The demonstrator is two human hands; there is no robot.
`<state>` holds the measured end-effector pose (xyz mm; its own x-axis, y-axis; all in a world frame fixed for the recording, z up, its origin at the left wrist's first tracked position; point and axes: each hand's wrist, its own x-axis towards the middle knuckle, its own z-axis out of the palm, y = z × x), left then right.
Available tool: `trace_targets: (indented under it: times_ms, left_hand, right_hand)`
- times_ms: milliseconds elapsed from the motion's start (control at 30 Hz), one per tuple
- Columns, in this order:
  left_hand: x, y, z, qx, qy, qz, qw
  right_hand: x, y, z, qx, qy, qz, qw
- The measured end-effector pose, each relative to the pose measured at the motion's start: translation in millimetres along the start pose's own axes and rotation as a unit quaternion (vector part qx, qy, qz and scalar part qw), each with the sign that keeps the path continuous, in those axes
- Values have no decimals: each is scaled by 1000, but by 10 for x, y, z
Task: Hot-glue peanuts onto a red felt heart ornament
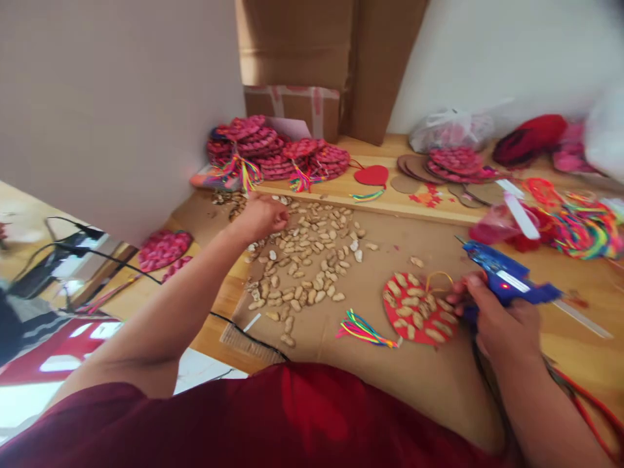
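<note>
Risk: right hand, just beside red heart, could bump its peanuts askew; glue gun, if dripping, could spot cardboard. Right hand wrapped round gun (red light lit). Left hand mostly curled at far side of loose peanuts; cannot tell whether gripping any. Heart flat on cardboard, near tassel.

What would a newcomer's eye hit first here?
Probably the bright blue glue gun in the right hand, its red light lit, beside a red heart studded with peanuts. Next, the spread of loose peanuts across the cardboard, the left hand at its far left edge. Behind them, stacked pink pieces.
</note>
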<state>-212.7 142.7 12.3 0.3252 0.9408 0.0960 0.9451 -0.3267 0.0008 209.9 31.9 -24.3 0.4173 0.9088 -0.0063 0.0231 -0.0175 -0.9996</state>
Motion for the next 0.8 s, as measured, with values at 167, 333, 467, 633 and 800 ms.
trace_targets:
  times_ms: [167,333,467,633,800]
  left_hand:
    - [-63,84,34,-46,51,-15,998]
    - [-108,146,11,-100,66,-47,992]
    - [-156,36,-19,-154,73,-132,976]
    - [-212,-108,9,-144,69,-162,974]
    - [-162,-50,75,-72,58,-141,986]
  right_hand:
    - [-31,30,-18,-13,-19,-10,1000]
    - [-34,49,-51,-12,-25,-21,999]
    - [-2,75,-49,-7,-13,-26,1000]
    - [57,106,-63,-28,-18,-11,999]
    - [53,136,-99,-61,-6,1,998]
